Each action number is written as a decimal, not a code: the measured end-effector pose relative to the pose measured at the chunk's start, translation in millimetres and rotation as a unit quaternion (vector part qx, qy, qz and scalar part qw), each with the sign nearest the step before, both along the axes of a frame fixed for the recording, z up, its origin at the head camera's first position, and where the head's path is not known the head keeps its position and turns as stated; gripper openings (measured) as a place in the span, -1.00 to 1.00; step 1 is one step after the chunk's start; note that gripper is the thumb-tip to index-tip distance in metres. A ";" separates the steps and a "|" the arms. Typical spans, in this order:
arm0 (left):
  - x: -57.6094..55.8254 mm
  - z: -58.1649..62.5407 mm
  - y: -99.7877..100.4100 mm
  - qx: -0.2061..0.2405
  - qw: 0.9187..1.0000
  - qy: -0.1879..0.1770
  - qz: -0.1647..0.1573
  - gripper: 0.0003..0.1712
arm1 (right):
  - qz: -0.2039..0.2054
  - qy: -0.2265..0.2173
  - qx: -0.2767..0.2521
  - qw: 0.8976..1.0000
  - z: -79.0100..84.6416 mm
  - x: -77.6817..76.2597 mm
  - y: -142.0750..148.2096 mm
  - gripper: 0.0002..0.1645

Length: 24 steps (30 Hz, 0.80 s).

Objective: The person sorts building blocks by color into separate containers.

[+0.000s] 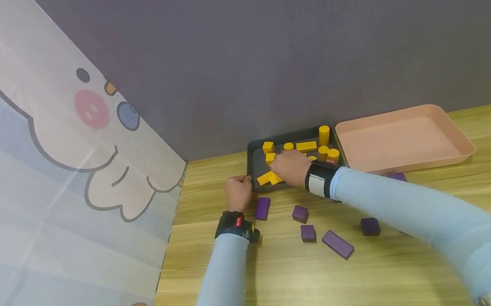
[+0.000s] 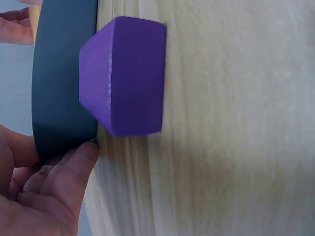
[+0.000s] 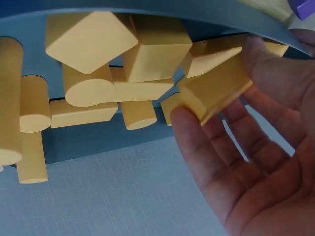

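My left hand [image 1: 238, 193] grips the near left corner of a dark grey tray [image 1: 255, 162], thumb and fingers on its wall in the left wrist view. Inside the tray lie several yellow wooden blocks: cubes, cylinders and bars. Reaching into its left part, my right hand [image 1: 293, 166] pinches a yellow rectangular block [image 3: 216, 88] between thumb and fingertips, as the right wrist view shows. That block is tilted, close beside another yellow bar [image 3: 211, 51]. A purple rectangular block [image 2: 133, 78] lies on the table just outside the tray, near the left hand.
A pink tray [image 1: 404, 140] with nothing in it stands right of the dark tray. Purple cubes [image 1: 307, 233] and a purple bar [image 1: 338, 244] are scattered on the wooden table [image 1: 289, 297]. A grey wall [image 1: 282, 49] rises behind the trays, a cartoon-printed sheet [image 1: 40, 209] at the left.
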<state>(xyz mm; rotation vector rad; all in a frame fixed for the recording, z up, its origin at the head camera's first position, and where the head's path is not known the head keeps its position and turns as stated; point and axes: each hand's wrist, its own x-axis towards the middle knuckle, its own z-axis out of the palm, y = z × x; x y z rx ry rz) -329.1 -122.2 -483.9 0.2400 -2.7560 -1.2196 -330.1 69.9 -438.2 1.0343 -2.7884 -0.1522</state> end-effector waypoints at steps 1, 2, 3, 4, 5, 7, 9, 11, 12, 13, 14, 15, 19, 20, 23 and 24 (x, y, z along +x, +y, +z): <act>0.3 0.0 0.5 0.002 1.000 -0.003 0.000 -0.72 | -0.002 -0.005 0.003 1.000 -2.4 -1.7 -0.1 -0.96; 0.8 -0.1 1.2 0.005 1.000 -0.006 0.000 -0.72 | -0.004 -0.010 0.006 1.000 -4.9 -3.3 0.0 -0.96; 1.1 -0.3 2.0 0.008 1.000 -0.009 0.001 -0.72 | -0.006 -0.015 0.008 1.000 -7.3 -4.4 0.0 -0.94; 1.5 -0.2 2.7 0.009 1.000 -0.012 0.002 -0.72 | -0.008 -0.018 0.010 1.000 -9.8 -5.3 0.1 -0.93; 1.9 -0.3 3.3 0.009 1.000 -0.014 0.002 -0.71 | -0.008 -0.021 0.009 1.000 -12.0 -6.2 0.2 -0.93; 2.2 -0.4 4.4 0.008 1.000 -0.015 0.001 -0.71 | -0.008 -0.025 0.008 1.000 -15.5 -7.6 0.2 -0.92; 2.0 -0.5 5.1 0.007 1.000 -0.014 0.001 -0.71 | -0.006 -0.027 0.006 1.000 -17.8 -8.7 0.1 -0.90; 1.4 -0.6 5.7 0.008 1.000 -0.013 0.000 -0.71 | -0.001 -0.028 0.001 1.000 -19.1 -9.4 -0.2 -0.87; 1.1 -0.4 6.1 0.008 1.000 -0.013 0.001 -0.71 | 0.000 -0.031 -0.004 1.000 -19.6 -9.6 -0.4 -0.85; 0.7 -0.6 6.3 0.008 1.000 -0.013 0.000 -0.71 | 0.003 -0.032 -0.009 0.999 -19.9 -9.9 -0.5 -0.84; 0.3 -0.7 6.6 0.008 1.000 -0.015 0.000 -0.70 | 0.006 -0.034 -0.014 0.999 -20.2 -10.1 -0.6 -0.83; -0.3 -1.0 6.8 0.006 1.000 -0.015 0.000 -0.70 | 0.008 -0.035 -0.020 0.999 -20.3 -10.3 -0.5 -0.82; -1.7 -1.6 6.3 0.007 1.000 -0.016 -0.002 -0.69 | 0.016 -0.032 -0.041 0.998 -19.2 -10.8 0.8 -0.84; -1.8 -1.4 5.9 0.009 1.000 -0.014 -0.002 -0.69 | 0.016 -0.031 -0.046 0.998 -18.2 -10.9 1.5 -0.87; -2.1 -1.2 3.4 0.016 1.000 -0.003 -0.005 -0.69 | 0.011 -0.031 -0.058 0.998 -12.6 -10.0 5.1 -0.92; -2.3 -1.5 2.3 0.018 1.000 0.000 -0.006 -0.69 | 0.010 -0.031 -0.061 0.998 -10.3 -9.3 6.6 -0.92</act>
